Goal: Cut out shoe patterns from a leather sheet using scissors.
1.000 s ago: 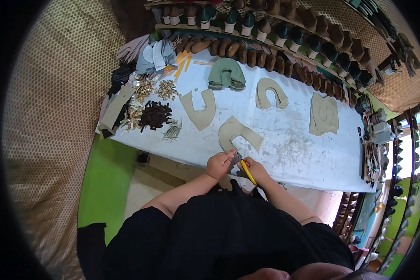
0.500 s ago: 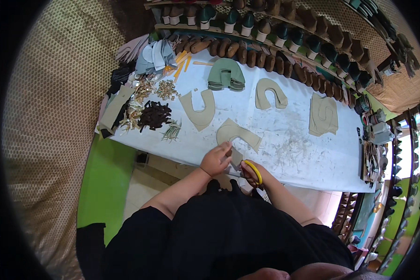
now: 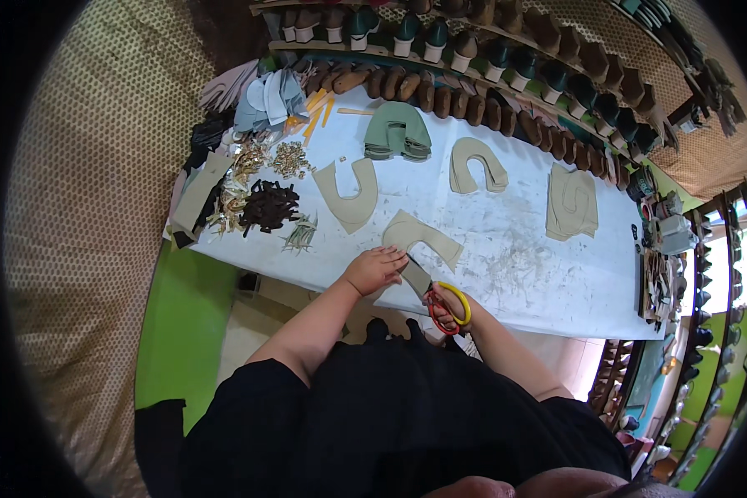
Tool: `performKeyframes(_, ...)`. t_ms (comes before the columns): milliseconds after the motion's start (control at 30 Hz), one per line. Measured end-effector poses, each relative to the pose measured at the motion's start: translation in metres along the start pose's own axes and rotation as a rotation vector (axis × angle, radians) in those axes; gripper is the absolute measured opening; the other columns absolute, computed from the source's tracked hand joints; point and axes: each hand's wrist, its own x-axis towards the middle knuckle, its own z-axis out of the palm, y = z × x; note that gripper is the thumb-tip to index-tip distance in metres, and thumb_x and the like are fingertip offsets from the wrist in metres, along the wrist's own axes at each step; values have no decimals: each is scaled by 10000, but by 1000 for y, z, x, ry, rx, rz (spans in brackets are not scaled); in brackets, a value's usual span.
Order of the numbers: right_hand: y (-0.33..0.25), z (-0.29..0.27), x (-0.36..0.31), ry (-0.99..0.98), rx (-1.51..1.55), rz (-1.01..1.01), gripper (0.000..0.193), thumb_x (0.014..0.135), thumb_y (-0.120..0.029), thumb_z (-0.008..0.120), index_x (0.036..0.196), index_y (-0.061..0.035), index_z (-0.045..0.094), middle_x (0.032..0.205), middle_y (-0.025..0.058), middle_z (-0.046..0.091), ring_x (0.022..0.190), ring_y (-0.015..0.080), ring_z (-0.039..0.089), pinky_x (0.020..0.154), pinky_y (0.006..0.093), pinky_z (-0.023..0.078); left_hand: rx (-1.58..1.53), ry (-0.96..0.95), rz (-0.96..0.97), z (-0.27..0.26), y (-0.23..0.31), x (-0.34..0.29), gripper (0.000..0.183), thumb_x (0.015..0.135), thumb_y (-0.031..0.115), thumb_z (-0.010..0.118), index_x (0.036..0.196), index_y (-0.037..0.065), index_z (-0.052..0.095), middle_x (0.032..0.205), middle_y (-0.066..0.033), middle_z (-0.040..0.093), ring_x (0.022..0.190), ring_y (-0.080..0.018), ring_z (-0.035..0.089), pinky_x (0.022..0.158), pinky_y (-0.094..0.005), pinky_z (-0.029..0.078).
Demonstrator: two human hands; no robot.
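My right hand grips a pair of scissors with one yellow and one red handle, at the table's near edge. A flat grey shape stretches from the scissors toward my left hand; whether it is blade or sheet material I cannot tell. My left hand lies flat with fingers stretched out, its fingertips on the near left end of a tan U-shaped piece. Beyond it, to the left, lies another tan U-shaped piece.
Farther back are a stack of green U-shaped pieces, tan U-shaped pieces and a tan pile. Dark scraps and gold bits lie left on the white table. Shoe forms line the back.
My left hand has flattened and shifted slightly left. The scissors have turned in my right hand, with the handles farther apart and the red one now plainly visible.
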Motion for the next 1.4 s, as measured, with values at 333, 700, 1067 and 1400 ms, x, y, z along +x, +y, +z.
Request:
performKeyframes(333, -6, -13, 2, -207, 190, 61, 598, 970, -636, 338, 1131, -83, 500, 560, -28, 367, 369, 46, 294, 323, 198, 266, 104, 36, -117, 0, 28, 4, 555, 813, 415, 702, 1236, 68, 605, 1291, -100, 607, 1231, -266, 553, 1027, -419, 434)
performKeyframes(700, -6, 2, -11, 105, -338, -104, 452, 976, -542, 472, 1027, -94, 512, 563, -17, 383, 376, 84, 319, 335, 250, 264, 54, 218, -72, 6, 25, -2, 328, 775, 75, 655, 1103, 83, 669, 1114, -68, 690, 1042, -226, 662, 899, -345, 529)
performKeyframes(1067, 3, 18, -21, 331, -921, -141, 666, 896, -654, 513, 1114, -25, 525, 846, 185, 639, 767, 313, 634, 703, 394, 484, -3, 248, -12, 7, 43, -17, 347, 764, 87, 655, 1110, 78, 666, 1095, -79, 689, 996, -233, 671, 856, -344, 543)
performKeyframes(1400, 11, 28, -21, 406, -922, -154, 641, 888, -628, 553, 1067, -13, 543, 900, 232, 644, 880, 396, 632, 769, 424, 476, -57, 236, -37, 2, 55, -17, 368, 732, 45, 671, 1100, 64, 679, 1095, -101, 691, 983, -252, 679, 861, -350, 551)
